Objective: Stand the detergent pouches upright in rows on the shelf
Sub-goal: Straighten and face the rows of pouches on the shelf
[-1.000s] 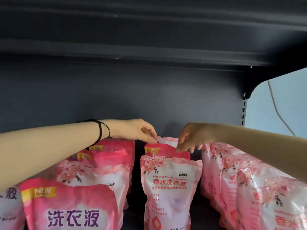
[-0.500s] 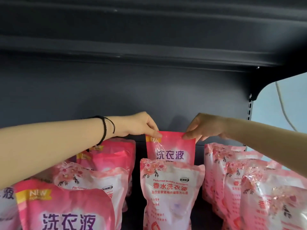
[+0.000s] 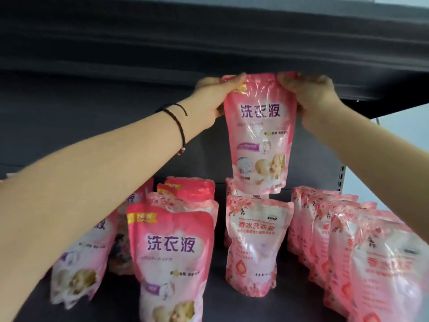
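A pink detergent pouch (image 3: 260, 135) with purple lettering hangs upright in the air above the middle row. My left hand (image 3: 213, 98) grips its top left corner and my right hand (image 3: 311, 94) grips its top right corner. Below it a floral pink pouch (image 3: 255, 242) stands upright at the front of the middle row, with another partly hidden behind it. A row of floral pouches (image 3: 343, 240) stands on the right. On the left, pouches with purple lettering (image 3: 171, 259) stand in rows, partly hidden by my left forearm.
The dark shelf floor (image 3: 218, 298) shows between the rows. The shelf above (image 3: 209, 43) hangs low, just over the lifted pouch. A dark back panel (image 3: 92, 126) closes the rear. A perforated upright (image 3: 341, 180) marks the right end.
Both hands have lifted the purple-lettered pouch out from behind the middle floral pouch, raising it high under the upper shelf. The camera view has tilted down, showing more of the shelf.
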A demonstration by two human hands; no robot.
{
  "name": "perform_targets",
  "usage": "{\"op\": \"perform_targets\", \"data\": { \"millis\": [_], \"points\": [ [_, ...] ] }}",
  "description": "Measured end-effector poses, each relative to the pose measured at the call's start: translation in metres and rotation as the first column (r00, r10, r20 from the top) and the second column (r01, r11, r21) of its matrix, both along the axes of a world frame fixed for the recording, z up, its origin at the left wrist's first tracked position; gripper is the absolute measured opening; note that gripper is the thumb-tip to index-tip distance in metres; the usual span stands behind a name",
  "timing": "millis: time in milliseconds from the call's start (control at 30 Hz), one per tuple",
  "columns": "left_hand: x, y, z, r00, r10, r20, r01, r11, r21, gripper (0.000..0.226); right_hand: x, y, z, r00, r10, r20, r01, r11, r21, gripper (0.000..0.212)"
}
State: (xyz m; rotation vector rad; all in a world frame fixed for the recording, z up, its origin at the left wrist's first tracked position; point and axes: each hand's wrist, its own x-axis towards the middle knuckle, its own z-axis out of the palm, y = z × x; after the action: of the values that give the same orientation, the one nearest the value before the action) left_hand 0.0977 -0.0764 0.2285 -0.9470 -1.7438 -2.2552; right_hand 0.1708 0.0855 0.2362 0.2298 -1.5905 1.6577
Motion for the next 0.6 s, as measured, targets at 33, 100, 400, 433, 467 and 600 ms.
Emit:
{"op": "perform_targets", "data": {
  "millis": [33,100,400,433,467,600],
  "points": [
    [0.007,-0.005,0.000,1.000,-0.018,0.020,0.017,1.000,0.021,0.029,0.009,-0.010,-0.002,1.000,0.002,-0.016,-0.003,1.000,-0.015,0.009],
    [0.021,-0.017,-0.003,0.997,-0.062,0.042,0.061,0.997,0.036,0.029,0.028,-0.028,-0.008,1.000,-0.001,-0.023,0.000,0.999,-0.040,0.008],
    [0.084,-0.109,-0.026,0.990,-0.134,-0.045,0.131,0.989,-0.069,0.020,0.092,-0.113,-0.039,0.998,0.070,-0.002,-0.070,0.995,-0.072,0.012],
    [0.088,-0.121,-0.031,0.992,-0.122,-0.032,0.120,0.991,-0.066,0.019,0.095,-0.125,-0.045,0.996,0.086,0.006,-0.085,0.993,-0.081,0.012],
    [0.092,-0.132,-0.037,0.994,-0.110,-0.016,0.108,0.992,-0.058,0.019,0.096,-0.137,-0.051,0.995,0.103,0.014,-0.101,0.991,-0.093,0.012],
    [0.099,-0.173,-0.061,0.995,-0.065,0.070,0.065,0.998,0.001,0.023,0.092,-0.180,-0.076,0.978,0.205,0.030,-0.198,0.969,-0.150,0.012]
  ]
}}
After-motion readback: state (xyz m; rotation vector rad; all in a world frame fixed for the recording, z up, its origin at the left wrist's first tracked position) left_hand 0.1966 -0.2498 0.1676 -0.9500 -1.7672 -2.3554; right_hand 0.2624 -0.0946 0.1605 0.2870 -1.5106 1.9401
